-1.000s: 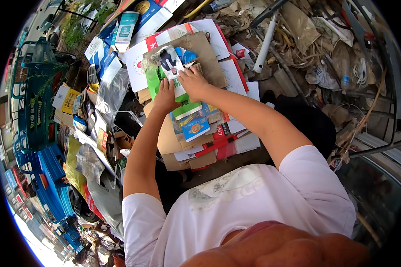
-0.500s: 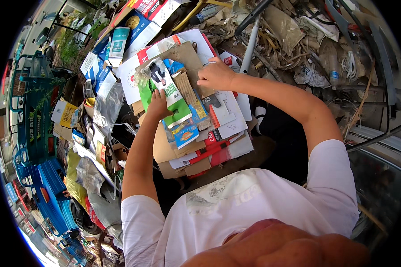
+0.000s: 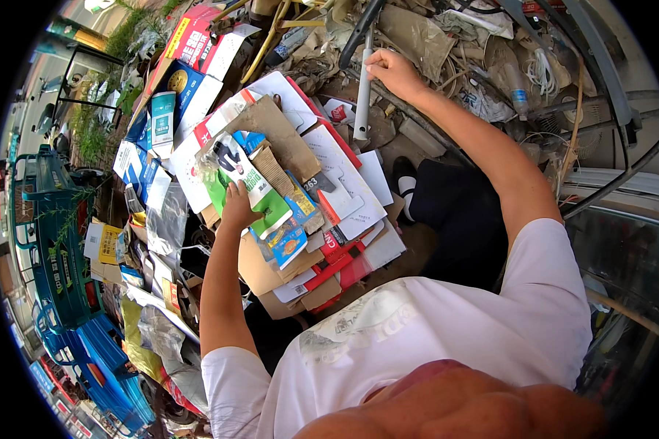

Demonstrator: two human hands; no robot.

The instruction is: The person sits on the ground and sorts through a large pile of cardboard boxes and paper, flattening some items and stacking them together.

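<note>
The person's left grip [image 3: 236, 208] lies spread on the green-and-white package [image 3: 272, 210], fingers loosely fanned and pressing from above rather than closed around anything. That package rests on top of a stack of flattened cardboard [image 3: 260, 268] in front of the person, beside a strip of corrugated card [image 3: 272, 167] and near a blue packet [image 3: 288, 244]. The right grip [image 3: 394, 72] is well apart from the stack, out by a pale tube [image 3: 362, 110], its fingers bent and the fingertips close to the tube's upper part; whether they touch or hold it cannot be told. The left side seems to be steadying the layers, and that would be done best with pressure straight down through the whole palm, since the glossy package could skid over the card beneath if pushed sideways. Any hold on the tube would likely be surer with thumb and fingers on opposite sides, and the wrist clear of the dark curved bar [image 3: 419, 123] alongside. A slow, level reach should spare the loose top pieces a knock.
</note>
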